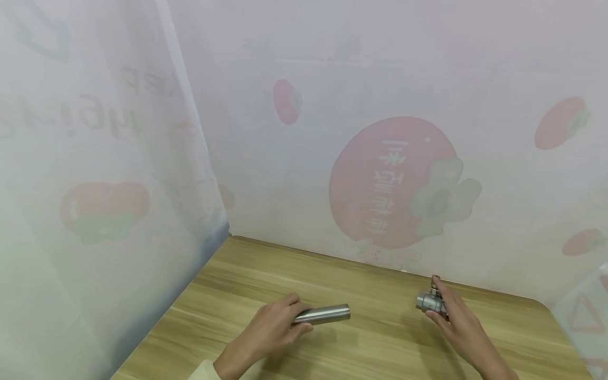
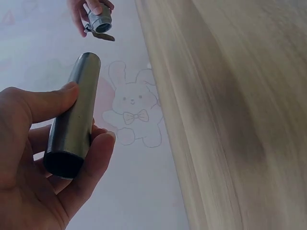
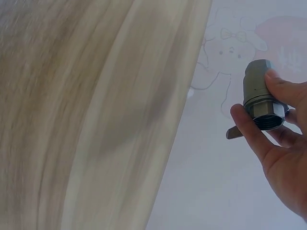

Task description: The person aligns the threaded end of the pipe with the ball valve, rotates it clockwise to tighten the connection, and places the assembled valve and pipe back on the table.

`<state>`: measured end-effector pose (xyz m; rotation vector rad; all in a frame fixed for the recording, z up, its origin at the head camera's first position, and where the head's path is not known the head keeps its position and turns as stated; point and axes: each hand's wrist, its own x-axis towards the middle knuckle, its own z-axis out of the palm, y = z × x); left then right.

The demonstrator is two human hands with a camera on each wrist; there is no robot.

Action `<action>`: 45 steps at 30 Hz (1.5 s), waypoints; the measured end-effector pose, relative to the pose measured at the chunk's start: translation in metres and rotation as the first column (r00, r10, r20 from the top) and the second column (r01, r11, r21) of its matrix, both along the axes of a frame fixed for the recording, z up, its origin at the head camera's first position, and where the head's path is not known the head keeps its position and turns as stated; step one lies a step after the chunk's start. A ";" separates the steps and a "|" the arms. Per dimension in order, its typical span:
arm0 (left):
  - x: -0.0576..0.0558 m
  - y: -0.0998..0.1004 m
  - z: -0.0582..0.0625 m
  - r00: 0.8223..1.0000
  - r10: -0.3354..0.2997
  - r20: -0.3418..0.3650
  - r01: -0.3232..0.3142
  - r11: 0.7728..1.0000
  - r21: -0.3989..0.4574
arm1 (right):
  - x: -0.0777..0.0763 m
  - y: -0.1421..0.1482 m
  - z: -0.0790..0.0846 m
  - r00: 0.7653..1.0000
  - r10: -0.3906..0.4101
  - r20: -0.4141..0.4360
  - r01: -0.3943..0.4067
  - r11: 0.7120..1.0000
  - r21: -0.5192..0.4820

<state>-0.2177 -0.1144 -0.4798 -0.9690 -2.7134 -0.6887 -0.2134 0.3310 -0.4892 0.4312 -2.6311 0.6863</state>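
My left hand (image 1: pixel 275 324) holds a short steel pipe (image 1: pixel 328 314) between thumb and fingers, one end pointing right toward the other hand. In the left wrist view the pipe (image 2: pixel 79 112) shows a smooth, shiny side and a dark hollow end. To the right, my right hand (image 1: pixel 458 322) grips a metal ball valve (image 1: pixel 429 303). The right wrist view shows the valve (image 3: pixel 259 88) with a hex end and an internally threaded opening; its lever handle (image 3: pixel 234 132) sticks out past a finger. Pipe and valve are apart, both held above the table.
A wood-grain table (image 1: pixel 380 353) lies beneath both hands. Behind it hangs a pale curtain (image 1: pixel 266 174) printed with red fruit and writing, and another curtain side (image 1: pixel 38 211) runs along the left. The table's back edge meets the curtain.
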 end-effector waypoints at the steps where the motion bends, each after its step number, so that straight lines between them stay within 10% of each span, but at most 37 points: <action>1: 0.000 0.000 0.000 1.000 0.005 -0.003 -0.005 1.000 0.000 | 0.000 -0.001 0.001 1.000 0.002 0.005 -0.002 1.000 -0.005; 45: -0.009 0.020 0.012 0.982 0.007 -0.189 0.014 0.994 0.112 | 0.021 -0.038 0.022 0.991 0.097 0.096 -0.063 0.950 -0.307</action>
